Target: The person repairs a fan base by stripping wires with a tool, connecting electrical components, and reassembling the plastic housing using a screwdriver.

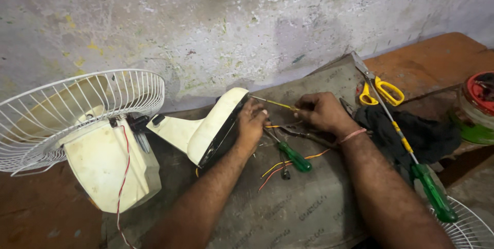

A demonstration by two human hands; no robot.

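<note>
Cream plastic fan base [206, 130], dirty and scuffed, lying on its side on a grey sheet [303, 208] spread over the floor. Round foot turned toward the right, dark underside open to the hands; neck running left toward the motor housing [110, 164], so long axis roughly left-right, tilted slightly up at the right. Red wire [123, 169] trailing down across the housing. White wire guard [77, 110] attached behind the housing, at far left, dish facing up-left.

Left hand [251, 125] closed against the rim of the foot, fingers curled over the open underside. Right hand [321, 112] closed in a pinch on a thin yellow wire [272, 103], stretched nearly level from the fingers to the top edge of the foot.

Between the forearms: green-handled screwdriver [290, 156], handle pointing lower right, plus loose yellow and orange wires [293, 164]. Right of the right wrist: black cloth [422, 133]; a long screwdriver [411, 159] with yellow shaft and green handle lying diagonally across it; yellow-handled scissors [381, 92] above, blades pointing up-left. At far right edge, a round red-and-green object [476, 107], kind not determinable. Faint repeated lettering printed on the grey sheet, near the lower edge. Stained, paint-flecked wall [231, 22] behind.
</note>
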